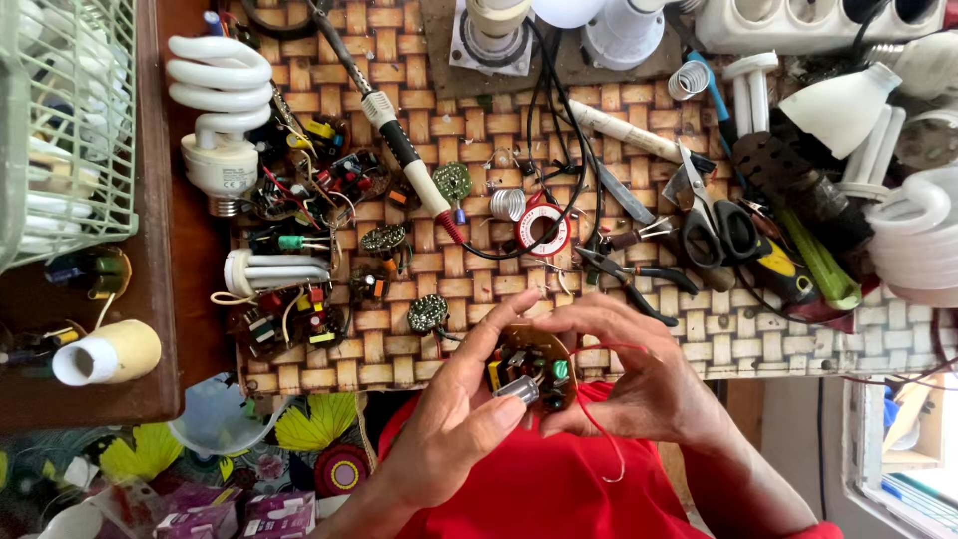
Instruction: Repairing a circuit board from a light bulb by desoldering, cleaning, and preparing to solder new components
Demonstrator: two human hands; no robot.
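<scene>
Brown round circuit board (529, 364) pinched between left hand (461, 419) and right hand (639, 374), above woven mat (399, 339)

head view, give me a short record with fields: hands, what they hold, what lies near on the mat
left hand: grips the round circuit board from its left side, thumb on a silver capacitor
right hand: cups the board from the right, fingertips on its top edge
red wire: runs from the board and loops down over the red shirt
mat: woven, cluttered with parts
near on mat: soldering iron, solder spool, scissors, pliers, spiral bulb
</scene>
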